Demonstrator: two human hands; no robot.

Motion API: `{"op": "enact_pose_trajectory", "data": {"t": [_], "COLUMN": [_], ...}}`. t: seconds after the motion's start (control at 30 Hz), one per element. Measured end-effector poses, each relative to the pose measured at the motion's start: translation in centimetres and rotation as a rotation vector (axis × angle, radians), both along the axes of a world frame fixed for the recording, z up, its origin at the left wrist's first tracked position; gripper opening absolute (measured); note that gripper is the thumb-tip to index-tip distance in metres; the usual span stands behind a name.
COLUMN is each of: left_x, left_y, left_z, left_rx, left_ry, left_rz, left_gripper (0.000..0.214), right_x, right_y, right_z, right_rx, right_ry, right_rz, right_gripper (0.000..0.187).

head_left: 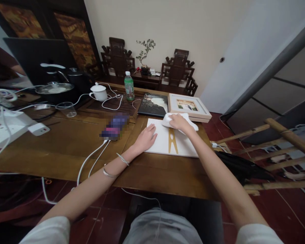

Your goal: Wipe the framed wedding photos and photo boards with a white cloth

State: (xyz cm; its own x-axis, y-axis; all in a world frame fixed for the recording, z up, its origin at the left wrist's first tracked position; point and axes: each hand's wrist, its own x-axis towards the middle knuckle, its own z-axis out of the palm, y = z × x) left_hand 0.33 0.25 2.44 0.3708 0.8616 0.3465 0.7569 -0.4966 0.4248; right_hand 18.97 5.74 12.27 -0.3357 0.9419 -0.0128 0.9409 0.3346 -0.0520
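My left hand [147, 138] lies flat on the left edge of a white board [157, 149], fingers stretched out. My right hand [179, 122] is closed over a white cloth [191, 125] and presses it on the board's far right part. Below the cloth, a gold piece shaped like a letter A [172, 142] shows on the board; its top end meets the cloth. Just behind the board lie a dark photo panel [154, 104] and a white-framed picture [189, 105] set on another frame.
Left on the wooden table [66, 145] are a phone with cables [114, 127], a plastic cup [66, 109], a lidded white cup [98, 92], a green-labelled bottle [129, 86] and a power strip [7, 127]. A person's arm shows behind the laptop [40, 57]. A wooden rack [289, 139] stands right.
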Motion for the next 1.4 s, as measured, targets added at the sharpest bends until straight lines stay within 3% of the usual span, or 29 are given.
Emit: {"op": "enact_pose_trajectory", "data": {"t": [0.17, 0.3, 0.57, 0.7, 0.83, 1.17, 1.27, 1.4], "left_x": [0.0, -0.1, 0.1, 0.1, 0.0, -0.2, -0.2, -0.2], "left_y": [0.1, 0.2, 0.1, 0.4, 0.7, 0.7, 0.6, 0.6], "left_z": [-0.1, -0.4, -0.2, -0.6, -0.9, -0.6, -0.5, -0.6], "left_rx": [-0.013, -0.003, -0.016, -0.027, -0.041, -0.074, -0.071, -0.062], "left_ry": [-0.008, -0.013, 0.010, -0.006, -0.019, -0.014, -0.012, -0.015], "left_rz": [-0.003, -0.003, -0.003, -0.005, -0.018, -0.028, -0.038, -0.040], "left_gripper": [0.038, 0.038, 0.040, 0.040, 0.040, 0.039, 0.038, 0.037], "right_x": [5.3, 7.7, 9.2, 10.0, 10.4, 9.1, 8.7, 8.9], "right_y": [-0.9, -3.0, -14.1, -16.7, -14.4, -2.3, -1.1, -2.4], "right_z": [0.1, 0.1, -0.6, -1.1, -1.2, -1.5, -1.7, -2.3], "right_rx": [0.028, 0.027, -0.104, -0.157, -0.162, -0.024, 0.010, 0.034], "right_ry": [-0.057, -0.072, 0.023, 0.090, 0.174, 0.240, 0.261, 0.275], "right_rz": [-0.084, -0.061, 0.209, 0.245, 0.242, 0.135, 0.110, 0.097], "right_gripper": [0.035, 0.033, 0.028, 0.033, 0.027, 0.023, 0.020, 0.015]}}
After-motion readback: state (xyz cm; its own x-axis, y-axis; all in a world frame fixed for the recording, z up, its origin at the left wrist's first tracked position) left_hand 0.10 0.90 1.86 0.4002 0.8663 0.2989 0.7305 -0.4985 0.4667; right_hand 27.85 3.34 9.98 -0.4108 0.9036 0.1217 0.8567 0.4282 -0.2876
